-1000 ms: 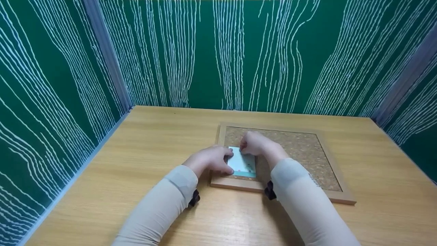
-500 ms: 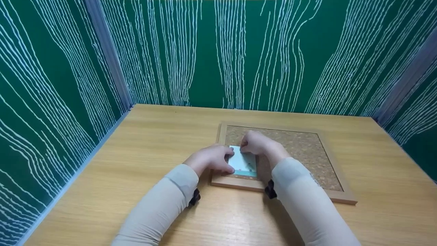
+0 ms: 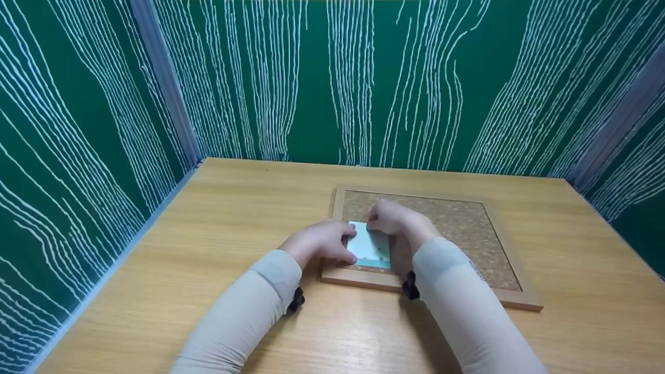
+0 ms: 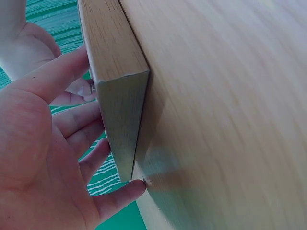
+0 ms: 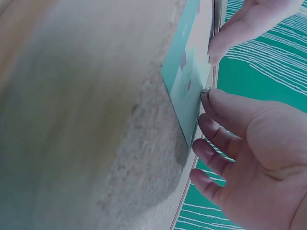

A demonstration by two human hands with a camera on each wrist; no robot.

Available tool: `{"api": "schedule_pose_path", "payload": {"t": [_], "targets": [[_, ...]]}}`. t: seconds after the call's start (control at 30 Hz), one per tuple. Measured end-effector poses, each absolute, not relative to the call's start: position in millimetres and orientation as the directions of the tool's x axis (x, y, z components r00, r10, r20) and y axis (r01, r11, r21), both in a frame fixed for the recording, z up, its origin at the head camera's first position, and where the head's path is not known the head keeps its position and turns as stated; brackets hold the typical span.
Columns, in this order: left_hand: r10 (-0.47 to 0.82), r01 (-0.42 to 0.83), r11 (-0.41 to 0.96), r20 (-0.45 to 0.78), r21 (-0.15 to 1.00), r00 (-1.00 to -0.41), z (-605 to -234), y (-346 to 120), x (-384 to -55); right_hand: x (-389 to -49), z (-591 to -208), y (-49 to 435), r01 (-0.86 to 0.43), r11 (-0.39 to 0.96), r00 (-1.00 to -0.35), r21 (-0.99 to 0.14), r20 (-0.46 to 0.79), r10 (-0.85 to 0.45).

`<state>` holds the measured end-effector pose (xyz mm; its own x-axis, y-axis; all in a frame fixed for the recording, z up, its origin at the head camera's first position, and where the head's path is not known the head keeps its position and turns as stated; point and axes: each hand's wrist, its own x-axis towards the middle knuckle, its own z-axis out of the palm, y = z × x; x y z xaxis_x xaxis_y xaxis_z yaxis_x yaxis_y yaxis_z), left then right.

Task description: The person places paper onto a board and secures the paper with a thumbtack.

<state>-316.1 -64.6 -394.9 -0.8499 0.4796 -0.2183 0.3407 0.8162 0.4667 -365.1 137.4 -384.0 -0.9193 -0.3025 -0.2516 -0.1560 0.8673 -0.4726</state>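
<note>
A small pale card (image 3: 370, 245) with a turquoise strip along its lower edge lies flat on the left part of a wood-framed cork board (image 3: 452, 223). At the card's left edge, my left hand (image 3: 324, 241) presses with spread thumb and forefinger. Its other fingers reach along the board's wooden frame (image 4: 117, 43) in the left wrist view. My right hand (image 3: 392, 218) is at the card's upper right, thumb and forefinger pinching a tiny shiny push pin (image 5: 206, 91) against it. The pin's point is hidden.
The board lies on a light wooden table (image 3: 218, 208), right of centre. Green walls (image 3: 311, 78) with white wavy lines rise behind the table and at both sides. A dark wrist device (image 3: 410, 286) sits under the right sleeve.
Almost nothing differs. My right hand has shifted very slightly to the right at the card's top; the left hand and the card stay in place.
</note>
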Motion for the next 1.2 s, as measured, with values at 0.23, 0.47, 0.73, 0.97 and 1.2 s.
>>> {"api": "schedule_pose_path", "payload": {"t": [0.23, 0.47, 0.73, 0.97, 1.2], "targets": [[0.491, 0.362, 0.815, -0.208, 0.453, -0.846, -395.5, -64.0, -316.8, -368.4, -382.0, 138.0, -0.185, 0.890, -0.909, -0.417, -0.272, -0.317], [0.501, 0.381, 0.816, -0.202, 0.436, -0.842, -395.1, -63.2, -317.1, -370.9, -382.0, 137.4, -0.193, 0.891, -0.908, -0.411, -0.269, -0.320], [0.488, 0.360, 0.820, -0.214, 0.445, -0.847, -394.7, -65.0, -316.3, -370.0, -382.0, 135.4, -0.127, 0.892, -0.920, -0.434, -0.284, -0.270], [0.481, 0.351, 0.822, -0.219, 0.448, -0.849, -394.7, -64.4, -316.6, -367.6, -380.9, 134.4, -0.088, 0.884, -0.924, -0.459, -0.295, -0.245], [0.492, 0.368, 0.821, -0.214, 0.436, -0.844, -395.6, -64.4, -316.9, -369.2, -382.9, 135.3, -0.137, 0.886, -0.921, -0.444, -0.273, -0.279]]}}
